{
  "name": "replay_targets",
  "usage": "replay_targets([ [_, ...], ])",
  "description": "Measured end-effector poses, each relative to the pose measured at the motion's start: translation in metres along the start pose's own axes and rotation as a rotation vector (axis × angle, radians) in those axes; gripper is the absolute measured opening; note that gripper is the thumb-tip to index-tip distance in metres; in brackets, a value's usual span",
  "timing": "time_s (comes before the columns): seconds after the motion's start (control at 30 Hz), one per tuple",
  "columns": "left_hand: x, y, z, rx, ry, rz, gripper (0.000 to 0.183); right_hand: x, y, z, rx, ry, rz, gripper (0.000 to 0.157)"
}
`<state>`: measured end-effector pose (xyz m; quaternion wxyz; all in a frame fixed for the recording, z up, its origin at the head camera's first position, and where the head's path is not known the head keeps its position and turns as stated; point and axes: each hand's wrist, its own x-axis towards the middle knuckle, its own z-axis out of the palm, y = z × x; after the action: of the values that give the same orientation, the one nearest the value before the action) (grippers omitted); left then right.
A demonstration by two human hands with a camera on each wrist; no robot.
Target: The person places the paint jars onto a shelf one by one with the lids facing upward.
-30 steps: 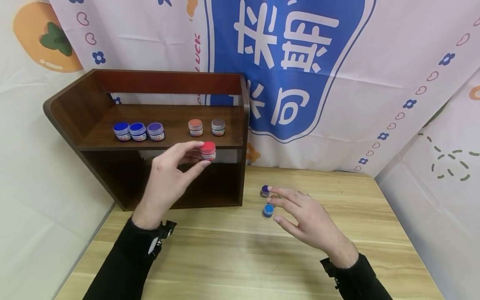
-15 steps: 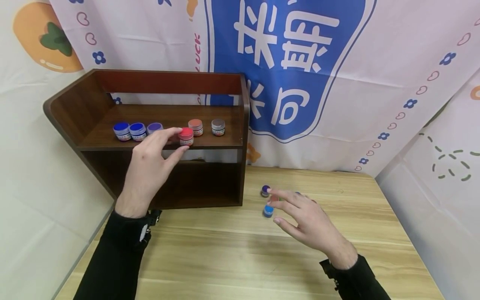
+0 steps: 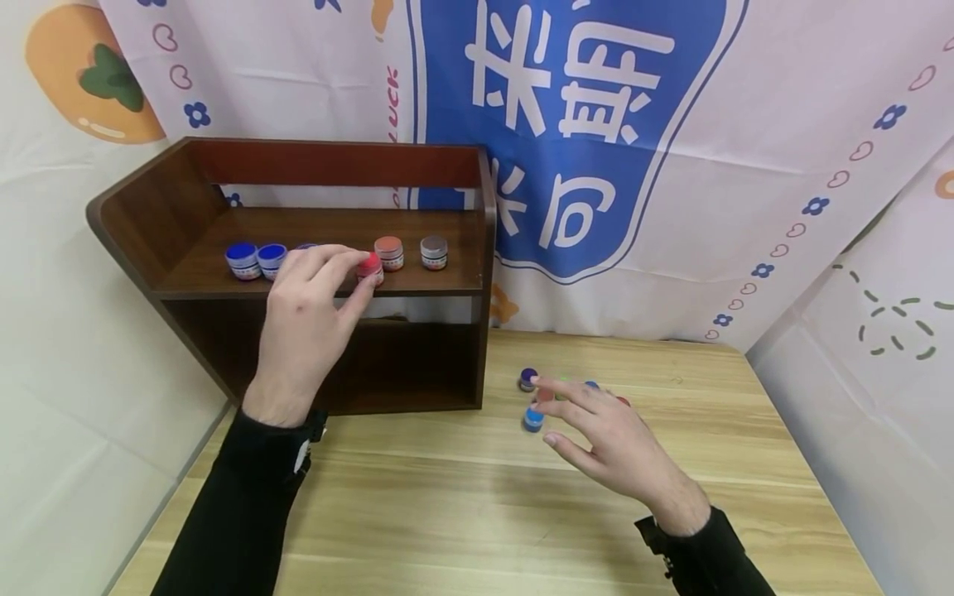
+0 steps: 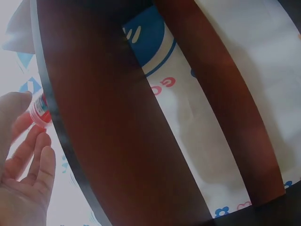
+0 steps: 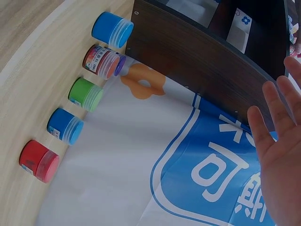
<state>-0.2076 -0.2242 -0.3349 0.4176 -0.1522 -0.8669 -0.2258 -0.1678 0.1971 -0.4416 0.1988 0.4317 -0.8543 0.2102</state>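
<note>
My left hand pinches a small red-lidded paint jar between thumb and fingers at the upper shelf's front edge. Beside it, to the right, stand an orange-lidded jar and a grey-lidded jar. Behind my left hand a purple jar is mostly hidden. In the left wrist view, the red jar is partly covered by the shelf's edge. My right hand hovers with relaxed fingers near several jars on the table, holding none, including a light blue jar and a dark purple jar.
The brown two-tier shelf stands at the table's back left. Two blue-lidded jars, one leftmost, sit on its upper board. In the right wrist view a green jar and a red jar stand in the table row. A printed cloth hangs behind.
My left hand has carried the red jar leftward and up to the upper shelf's front edge, left of the orange jar. My right hand has hardly moved.
</note>
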Motion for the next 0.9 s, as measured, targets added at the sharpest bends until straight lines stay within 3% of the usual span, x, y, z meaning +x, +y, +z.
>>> replay_targets([
  [0.2, 0.006, -0.002, -0.001, 0.039, -0.011, 0.024, 0.029, -0.001, 0.000, 0.000, 0.002, -0.015, 0.017, 0.032],
  [0.47, 0.012, -0.009, -0.004, 0.124, -0.001, 0.005, 0.024, -0.001, 0.001, -0.001, 0.004, -0.022, 0.026, 0.033],
  [0.73, 0.015, -0.012, -0.001, 0.145, -0.011, -0.028, 0.024, -0.003, 0.003, 0.000, 0.014, -0.033, 0.044, 0.037],
  [0.9, 0.011, -0.005, 0.001, 0.103, 0.022, 0.032, 0.024, -0.004, 0.006, 0.000, 0.023, -0.029, 0.055, 0.039],
])
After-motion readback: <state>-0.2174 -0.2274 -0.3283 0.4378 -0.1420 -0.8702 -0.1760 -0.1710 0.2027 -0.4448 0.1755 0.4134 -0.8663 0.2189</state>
